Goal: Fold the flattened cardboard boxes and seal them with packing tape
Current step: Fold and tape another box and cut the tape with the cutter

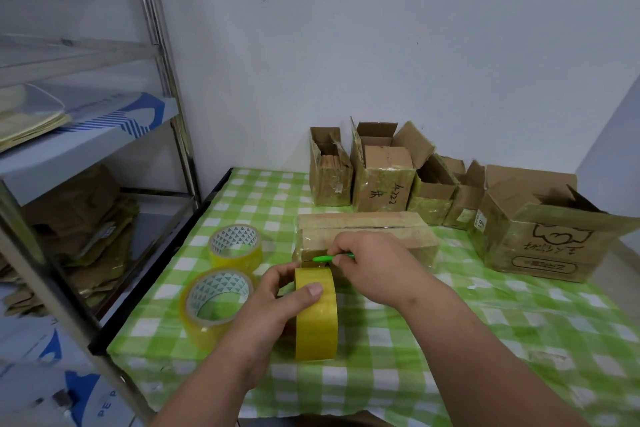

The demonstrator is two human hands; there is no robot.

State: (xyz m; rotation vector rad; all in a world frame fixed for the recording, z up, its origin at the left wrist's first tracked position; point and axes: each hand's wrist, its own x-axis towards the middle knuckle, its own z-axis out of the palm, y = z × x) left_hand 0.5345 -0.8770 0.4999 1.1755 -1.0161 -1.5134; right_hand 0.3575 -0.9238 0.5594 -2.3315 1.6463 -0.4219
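A person is working at a desk (398,329) covered in green-checked cloth, its left edge running beside a metal shelf rack (162,55), with bare cloth lying open on the right. The left hand (277,302) is gripping a roll of yellow packing tape (316,314) on edge, fingers curled shut around it, thumb on the outer face. The right hand (370,263) is pinching a green-handled cutter (329,257) against the near edge of a closed cardboard box (367,232) at mid-desk. Two spare tape rolls (221,288) are lying to the left. Open-topped boxes (381,180) are lining the wall; one reads "A-222", while the marker writing on the largest box (540,236) is illegible.
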